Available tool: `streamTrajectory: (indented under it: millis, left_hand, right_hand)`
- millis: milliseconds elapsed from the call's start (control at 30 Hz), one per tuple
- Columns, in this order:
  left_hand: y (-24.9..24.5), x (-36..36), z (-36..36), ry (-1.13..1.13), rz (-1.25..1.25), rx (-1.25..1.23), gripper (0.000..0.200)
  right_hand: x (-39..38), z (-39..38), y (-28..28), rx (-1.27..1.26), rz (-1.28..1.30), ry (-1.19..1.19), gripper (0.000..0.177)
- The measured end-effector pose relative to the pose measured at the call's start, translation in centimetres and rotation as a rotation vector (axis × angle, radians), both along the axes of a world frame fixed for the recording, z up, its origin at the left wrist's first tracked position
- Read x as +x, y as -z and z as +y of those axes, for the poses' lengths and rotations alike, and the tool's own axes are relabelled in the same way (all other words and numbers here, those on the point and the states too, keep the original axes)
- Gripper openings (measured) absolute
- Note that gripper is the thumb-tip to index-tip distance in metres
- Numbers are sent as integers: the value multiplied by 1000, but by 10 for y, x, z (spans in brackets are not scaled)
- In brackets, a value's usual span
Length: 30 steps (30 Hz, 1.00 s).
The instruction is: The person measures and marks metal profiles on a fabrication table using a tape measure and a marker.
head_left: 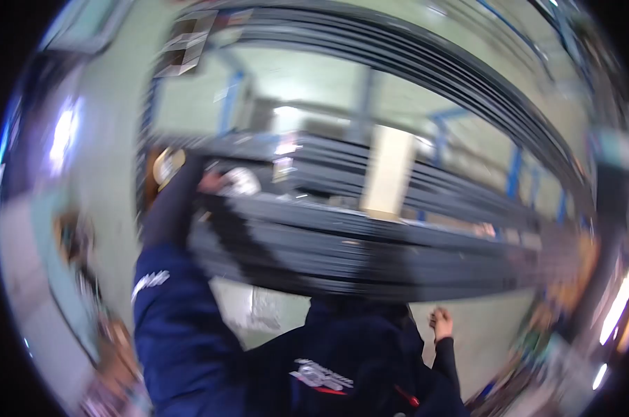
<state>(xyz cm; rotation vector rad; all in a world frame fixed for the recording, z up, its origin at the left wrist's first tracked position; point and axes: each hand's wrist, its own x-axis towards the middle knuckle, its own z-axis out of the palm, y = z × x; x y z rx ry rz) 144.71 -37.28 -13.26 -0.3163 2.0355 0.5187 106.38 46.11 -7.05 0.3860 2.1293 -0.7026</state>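
The left hand (212,183) is beside a white thing (243,181), its fingers too blurred to tell. The right hand (441,324) has fingers curled narrow.

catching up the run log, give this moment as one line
left hand: at dark bars, beside blurred white object | right hand: lowered, apart from bars | view: blurred

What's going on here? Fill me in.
A person in a navy jacket has their left hand at a stack of long dark bars, right beside a blurred white item; whether it grips anything is unclear. Their right hand is off the bars, fingers curled. A pale block is farther right, at the bars.
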Motion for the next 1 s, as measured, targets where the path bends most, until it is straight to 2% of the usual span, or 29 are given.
streamTrajectory:
  millis: [33, 100, 133, 167, 200, 233, 267, 333, 467, 733, 800, 867, 900, 933, 967, 1000]
  left_hand:
    - [9, -7, -11, -29, 31, 3, 44]
    - [27, -23, -33, -81, 70, 8, 45]
    - [40, -36, -44, -98, 59, -8, 45]
    - [51, -42, -52, -128, 40, -37, 45]
    - [54, -48, -60, -167, 10, -79, 46]
    - [56, -55, -65, -200, -10, -124, 46]
    - [56, -54, -68, -237, -37, -157, 46]
    - [55, -49, -69, -291, -70, -210, 47]
    - [50, -59, -62, -318, -100, -255, 48]
    - [34, -67, -63, -405, 8, -241, 51]
    - [25, -57, -64, -435, 73, -181, 52]
    - [0, -34, -63, -462, 155, -95, 52]
    - [-28, -17, -47, -484, 178, -91, 53]
    - [-56, 1, -28, -497, 183, -112, 53]
    - [-74, 22, -15, -514, 182, -139, 54]
    - [-89, 40, -3, -541, 183, -176, 54]
  right_hand:
    - [18, 8, -3, -31, -5, 109, 24]
    - [50, 40, -2, 100, 80, 5, 24]
    - [62, 51, -8, 222, 38, -47, 36]
    - [78, 45, -27, 285, 64, -5, 37]
    - [97, 44, -33, 368, 79, 157, 45]
    - [114, 62, -27, 470, 37, 70, 53]
    - [132, 62, -35, 495, -11, 116, 55]
    - [152, 68, -40, 559, -63, 53, 55]
    - [159, 50, -47, 496, -198, 149, 55]
    - [132, 61, -30, 398, -73, 231, 50]
    - [131, 85, -18, 384, -54, 149, 50]
    - [125, 98, -11, 330, -58, 131, 48]
    - [121, 120, 3, 297, -74, 12, 39]
    - [119, 155, 39, 115, -176, 223, 32]
    - [99, 140, 39, 121, -197, 325, 29]
    - [86, 161, 67, 100, -272, 291, 34]
